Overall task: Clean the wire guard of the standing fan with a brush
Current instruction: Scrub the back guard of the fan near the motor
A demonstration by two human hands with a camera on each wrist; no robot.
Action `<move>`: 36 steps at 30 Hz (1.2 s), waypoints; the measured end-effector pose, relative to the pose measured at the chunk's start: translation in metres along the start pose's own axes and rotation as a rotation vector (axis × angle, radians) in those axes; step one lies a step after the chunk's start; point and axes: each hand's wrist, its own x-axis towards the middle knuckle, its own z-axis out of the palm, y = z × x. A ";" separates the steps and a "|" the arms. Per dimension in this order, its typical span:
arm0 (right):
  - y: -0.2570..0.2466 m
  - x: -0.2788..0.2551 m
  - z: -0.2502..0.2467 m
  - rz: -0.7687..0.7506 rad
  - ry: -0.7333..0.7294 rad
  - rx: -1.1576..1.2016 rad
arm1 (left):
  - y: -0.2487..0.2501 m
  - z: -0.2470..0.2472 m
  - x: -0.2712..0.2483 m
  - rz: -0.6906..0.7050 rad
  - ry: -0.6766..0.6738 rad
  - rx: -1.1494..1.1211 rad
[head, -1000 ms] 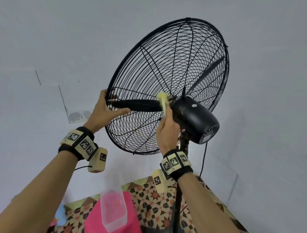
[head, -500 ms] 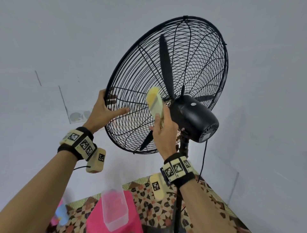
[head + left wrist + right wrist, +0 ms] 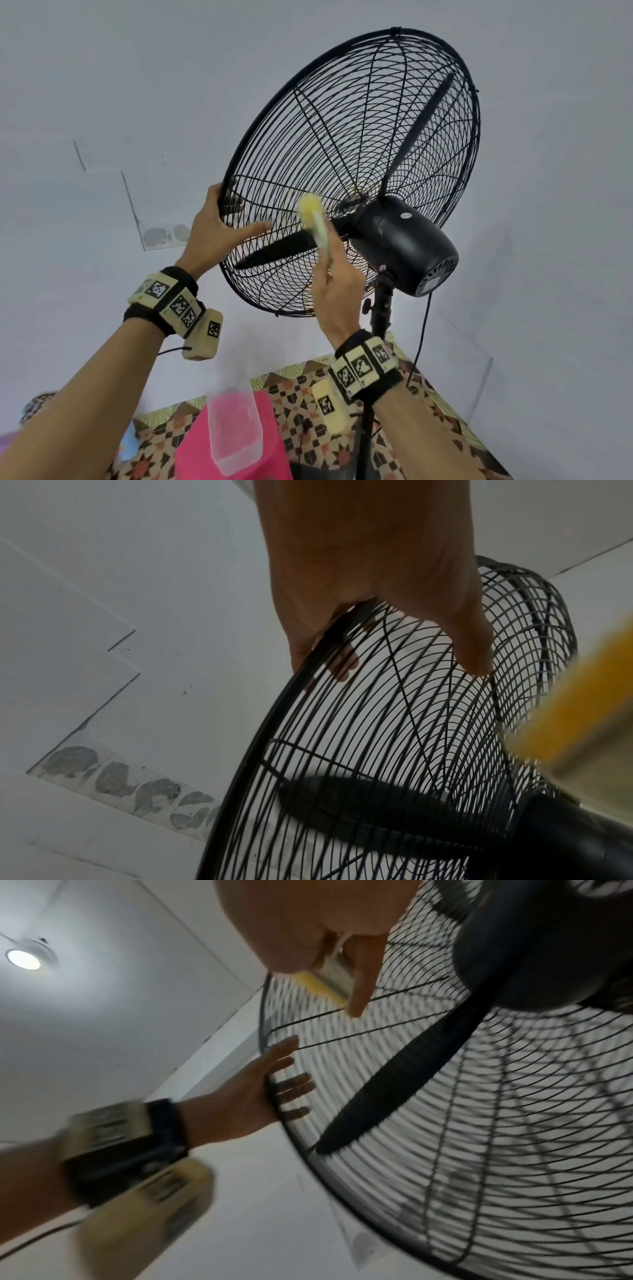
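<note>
The black standing fan's wire guard [image 3: 342,120] fills the upper middle of the head view, seen from behind, with the motor housing [image 3: 400,243] at its centre. My left hand [image 3: 219,222] grips the guard's left rim, thumb on the rear wires and fingers wrapped to the front [image 3: 394,610] [image 3: 253,1091]. My right hand [image 3: 337,284] holds a pale-handled brush [image 3: 313,214] with yellow bristles against the rear wires just left of the motor. The brush [image 3: 575,718] is blurred in the left wrist view. In the right wrist view, my right hand [image 3: 308,920] has its fingers curled round the brush [image 3: 329,980].
One black fan blade [image 3: 281,250] points down-left behind the brush, another up-right. The fan pole [image 3: 380,315] and power cord [image 3: 423,335] drop to a patterned floor mat [image 3: 428,421]. A pink stool [image 3: 274,428] with a clear container [image 3: 236,425] stands below. White walls surround the fan.
The fan blades have turned inside the guard. The brush swept left and down across the rear wires, then back up near the hub. My left hand stays on the rim.
</note>
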 end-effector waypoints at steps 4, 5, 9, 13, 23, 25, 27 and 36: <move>0.029 0.025 -0.007 0.229 0.199 -0.068 | -0.001 -0.003 -0.001 -0.024 -0.003 0.012; 0.028 0.029 -0.004 0.221 0.180 -0.070 | -0.002 -0.003 -0.001 -0.030 -0.006 0.011; 0.011 0.012 0.014 -0.057 -0.001 -0.056 | -0.004 -0.002 -0.001 -0.042 -0.003 0.007; 0.022 0.016 -0.002 0.096 0.135 -0.062 | -0.001 -0.003 0.000 -0.036 -0.014 0.019; -0.010 0.011 0.005 -0.171 -0.120 -0.055 | -0.008 -0.003 -0.001 -0.073 -0.025 -0.043; 0.002 0.017 -0.004 -0.049 0.002 -0.070 | -0.009 -0.003 -0.002 -0.073 -0.038 -0.058; 0.016 0.029 -0.012 0.109 0.135 -0.108 | -0.010 -0.002 -0.002 -0.072 -0.040 -0.073; -0.014 0.015 0.008 -0.044 -0.043 0.013 | -0.016 0.000 -0.003 -0.081 -0.024 -0.107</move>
